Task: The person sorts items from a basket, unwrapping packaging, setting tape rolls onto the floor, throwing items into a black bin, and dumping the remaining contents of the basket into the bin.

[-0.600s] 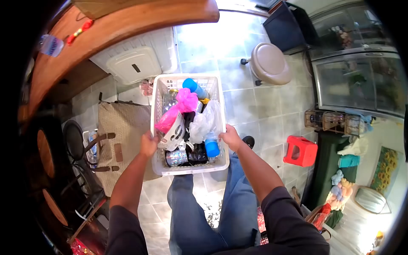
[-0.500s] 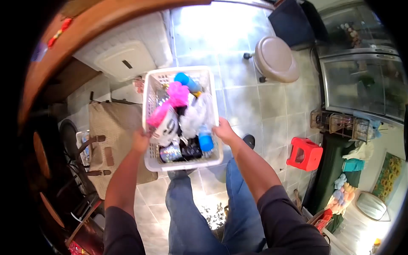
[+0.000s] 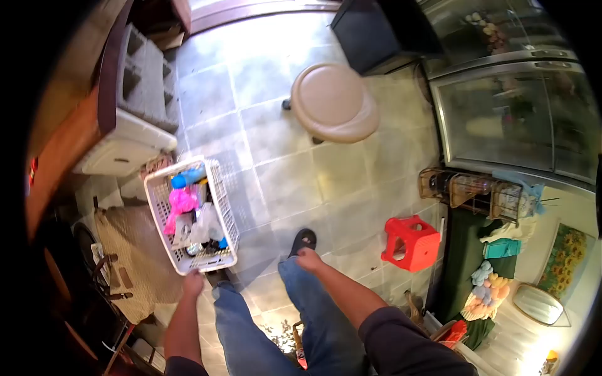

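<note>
A white plastic basket (image 3: 222, 195) stands at the left beside my feet, on the tiled floor. Inside it lie a bright pink bunched item (image 3: 183, 200), a blue-capped container (image 3: 188, 177), a pale plastic bag (image 3: 208, 224) and smaller things I cannot make out. My left hand (image 3: 194, 284) is just below the basket's near edge, its fingers curled; whether it still touches the rim is unclear. Over my knee, away from the basket, my right hand (image 3: 308, 259) is closed with nothing visible in it.
A round beige stool (image 3: 332, 100) stands ahead, a red plastic stool (image 3: 411, 243) to the right. Left of the basket lies a tan woven bag (image 3: 141, 260). Grey concrete blocks (image 3: 147, 81) sit on a white box at upper left. A glass-doored cabinet (image 3: 501, 119) lines the right.
The basket, earlier held between both hands in front of me, now stands lower and to the left. My right hand has come off it and moved down. The view has shifted right.
</note>
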{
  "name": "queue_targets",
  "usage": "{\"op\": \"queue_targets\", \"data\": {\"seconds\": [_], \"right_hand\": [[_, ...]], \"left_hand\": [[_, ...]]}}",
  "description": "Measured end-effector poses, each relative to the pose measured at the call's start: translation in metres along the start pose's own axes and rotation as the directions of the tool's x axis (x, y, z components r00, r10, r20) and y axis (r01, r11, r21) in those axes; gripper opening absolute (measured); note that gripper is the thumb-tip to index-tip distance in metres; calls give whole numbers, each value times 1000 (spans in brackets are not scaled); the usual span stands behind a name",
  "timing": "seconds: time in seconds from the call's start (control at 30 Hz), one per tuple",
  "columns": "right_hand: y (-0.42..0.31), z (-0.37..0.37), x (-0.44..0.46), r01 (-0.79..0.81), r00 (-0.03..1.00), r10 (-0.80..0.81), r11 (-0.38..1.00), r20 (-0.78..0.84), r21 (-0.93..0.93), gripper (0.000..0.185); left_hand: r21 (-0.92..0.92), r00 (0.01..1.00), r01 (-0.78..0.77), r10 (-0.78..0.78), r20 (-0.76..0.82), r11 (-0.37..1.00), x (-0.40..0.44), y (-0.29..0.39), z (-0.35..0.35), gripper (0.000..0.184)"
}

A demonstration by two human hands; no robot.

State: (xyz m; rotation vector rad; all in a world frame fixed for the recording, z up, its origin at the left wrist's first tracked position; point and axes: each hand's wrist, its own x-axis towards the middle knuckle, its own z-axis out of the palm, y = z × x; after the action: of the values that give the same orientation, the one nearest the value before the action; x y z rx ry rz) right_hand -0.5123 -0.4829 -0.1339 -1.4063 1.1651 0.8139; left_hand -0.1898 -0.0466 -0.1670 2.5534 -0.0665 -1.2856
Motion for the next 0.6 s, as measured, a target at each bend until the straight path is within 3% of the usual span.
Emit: {"op": "queue_targets", "data": {"seconds": [0.03, 0.07, 0.1, 0.13, 0.2, 0.23, 0.27, 0.33, 0.4, 0.47, 0.53, 0.6], "right_hand": [[1, -39, -25, -134, 991, 134, 988, -7, -71, 34], [6, -68, -34, -121, 990, 114, 989, -85, -84, 38], [9, -94, -42, -116, 983, 99, 988, -158, -105, 41], [9, -124, -44, -129, 979, 106, 984, -173, -127, 42], [-6, -176, -32, -143, 974, 108, 974, -197, -174, 45], [-14, -194, -18, -116, 968, 70, 976, -239, -184, 47], [-20, -214, 0, -91, 960, 32, 976, -278, -200, 49], [-52, -250, 33, -29, 950, -42, 974, -311, -223, 52], [-99, -285, 66, 31, 952, -98, 973, -291, -227, 54], [-103, -308, 143, 166, 919, -206, 975, -335, -146, 57], [-176, -369, 171, 318, 877, -372, 924, -304, -214, 61], [-265, -426, 179, 252, 827, -446, 839, -342, -482, 69]], "left_hand": [[94, 988, 18, -32, 150, 995, -38, 70, -1, 46], [145, 966, -96, 57, 251, 985, -63, 134, -2, 47], [-127, 962, -44, 76, 264, 991, -46, 110, 43, 46], [-172, 941, -9, 66, 332, 985, -67, 164, 51, 45], [-229, 932, -134, 201, 302, 964, -103, 285, 56, 43], [-166, 902, -192, 240, 358, 967, -98, 313, 68, 41], [-296, 901, -215, 306, 309, 931, -111, 365, 68, 40], [-558, 932, -41, 233, 278, 829, -120, 454, 70, 37], [-556, 913, -98, 296, 280, 825, -106, 500, 93, 36], [-507, 867, -98, 324, 379, 857, -90, 541, 106, 36], [-452, 848, -58, 283, 448, 890, -86, 568, 119, 36], [-368, 874, -96, 255, 413, 925, -66, 579, 134, 36]]}}
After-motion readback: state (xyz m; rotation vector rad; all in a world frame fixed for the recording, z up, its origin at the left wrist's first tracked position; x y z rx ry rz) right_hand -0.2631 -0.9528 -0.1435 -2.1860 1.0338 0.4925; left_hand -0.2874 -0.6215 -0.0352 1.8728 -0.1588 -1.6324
